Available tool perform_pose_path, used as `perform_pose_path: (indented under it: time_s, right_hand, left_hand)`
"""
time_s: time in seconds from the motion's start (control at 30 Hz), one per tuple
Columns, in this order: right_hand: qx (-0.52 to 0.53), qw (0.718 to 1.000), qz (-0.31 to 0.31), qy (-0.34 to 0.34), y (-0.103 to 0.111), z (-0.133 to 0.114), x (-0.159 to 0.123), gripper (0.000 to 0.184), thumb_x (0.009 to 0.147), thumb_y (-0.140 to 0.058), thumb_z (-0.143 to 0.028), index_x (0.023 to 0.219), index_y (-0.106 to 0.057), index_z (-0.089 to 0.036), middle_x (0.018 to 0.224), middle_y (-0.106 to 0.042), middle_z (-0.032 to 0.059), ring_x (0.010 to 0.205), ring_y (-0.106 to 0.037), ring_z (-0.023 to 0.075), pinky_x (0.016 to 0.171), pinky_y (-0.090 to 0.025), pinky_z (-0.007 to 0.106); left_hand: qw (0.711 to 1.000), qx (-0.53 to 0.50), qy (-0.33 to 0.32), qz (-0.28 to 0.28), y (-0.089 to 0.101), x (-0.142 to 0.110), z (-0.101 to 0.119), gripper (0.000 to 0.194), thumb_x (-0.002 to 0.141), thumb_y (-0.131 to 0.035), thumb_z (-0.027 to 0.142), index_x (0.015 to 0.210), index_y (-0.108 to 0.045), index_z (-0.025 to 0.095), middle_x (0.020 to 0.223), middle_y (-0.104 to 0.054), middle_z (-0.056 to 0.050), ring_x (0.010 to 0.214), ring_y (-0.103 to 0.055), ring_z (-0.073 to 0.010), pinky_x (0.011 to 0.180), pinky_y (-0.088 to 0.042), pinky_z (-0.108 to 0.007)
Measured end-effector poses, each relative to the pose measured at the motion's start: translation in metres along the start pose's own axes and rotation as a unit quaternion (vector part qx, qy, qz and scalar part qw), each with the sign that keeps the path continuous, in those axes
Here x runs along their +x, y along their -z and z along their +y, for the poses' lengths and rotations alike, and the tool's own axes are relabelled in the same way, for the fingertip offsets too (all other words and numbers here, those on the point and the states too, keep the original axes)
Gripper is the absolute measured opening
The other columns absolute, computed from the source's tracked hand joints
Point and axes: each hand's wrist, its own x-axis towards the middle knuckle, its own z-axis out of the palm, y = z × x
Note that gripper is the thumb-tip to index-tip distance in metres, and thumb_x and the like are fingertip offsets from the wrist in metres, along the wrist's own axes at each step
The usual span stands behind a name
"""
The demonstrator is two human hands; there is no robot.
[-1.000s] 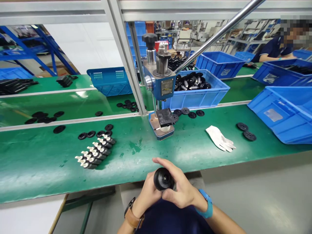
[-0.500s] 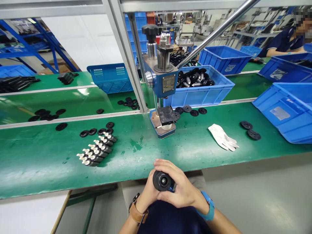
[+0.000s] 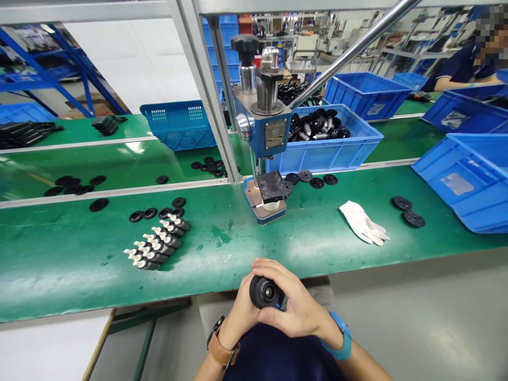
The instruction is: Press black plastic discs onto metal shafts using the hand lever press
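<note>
Both hands are closed round one small black round part (image 3: 264,291) with a hole in its face, held just below the near edge of the green bench (image 3: 278,248). My left hand (image 3: 241,313) cups it from the left and underneath. My right hand (image 3: 294,307) wraps over its top and right side. A blue hand press (image 3: 265,132) with a long steel lever (image 3: 349,53) stands on the bench straight ahead. A row of several black and white cylindrical parts (image 3: 156,242) lies to the left of the hands.
Black discs (image 3: 156,213) lie scattered on the bench and on the belt behind. A white glove (image 3: 363,223) lies to the right. Blue bins (image 3: 329,140) of black parts stand behind the press and at the right edge (image 3: 468,180). Another person (image 3: 460,69) sits at the far right.
Both hands keep hold of the black part and shift only slightly. The view has tilted a little.
</note>
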Motion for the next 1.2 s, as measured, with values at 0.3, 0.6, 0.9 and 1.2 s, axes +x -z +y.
perform_pose_path:
  time_s: [0.3,0.6,0.9,1.2]
  right_hand:
    - [0.218,0.962,0.087,-0.143,0.01,0.025,0.0,0.061,0.099,-0.048,-0.071,0.124,-0.066,-0.019,0.123,-0.074,0.0143,0.116,-0.07,0.0276,0.101,-0.056,0.041]
    - [0.254,0.954,0.105,-0.122,0.002,0.021,0.003,0.075,0.103,-0.026,-0.074,0.135,-0.07,-0.022,0.133,-0.074,0.0136,0.129,-0.067,0.0303,0.112,-0.05,0.049]
    - [0.08,0.993,0.071,-0.056,0.005,0.016,0.002,0.07,0.109,-0.022,-0.063,0.138,-0.071,-0.023,0.133,-0.074,0.011,0.128,-0.067,0.029,0.109,-0.052,0.046]
    - [0.071,0.99,0.104,-0.062,-0.001,0.014,0.002,0.067,0.11,-0.022,-0.06,0.14,-0.069,-0.023,0.134,-0.074,0.0106,0.128,-0.067,0.028,0.108,-0.053,0.044]
  left_hand:
    - [0.994,0.088,0.03,-0.061,0.02,0.007,0.048,0.011,0.093,-0.064,0.025,0.103,-0.061,0.023,0.088,-0.074,-0.001,0.078,-0.072,-0.0212,0.074,-0.055,-0.031]
    - [0.976,0.185,-0.061,-0.099,0.014,0.004,0.055,0.009,0.1,-0.056,0.024,0.108,-0.053,0.025,0.084,-0.074,0.0,0.068,-0.073,-0.023,0.063,-0.05,-0.031]
    - [0.968,0.203,-0.082,-0.125,0.016,0.001,0.061,0.007,0.101,-0.052,0.021,0.104,-0.046,0.025,0.08,-0.071,-0.001,0.061,-0.069,-0.0226,0.056,-0.044,-0.03]
    - [0.975,0.172,-0.076,-0.116,0.015,-0.001,0.057,0.01,0.099,-0.054,0.019,0.106,-0.048,0.025,0.079,-0.07,0.0,0.062,-0.067,-0.0212,0.057,-0.043,-0.029]
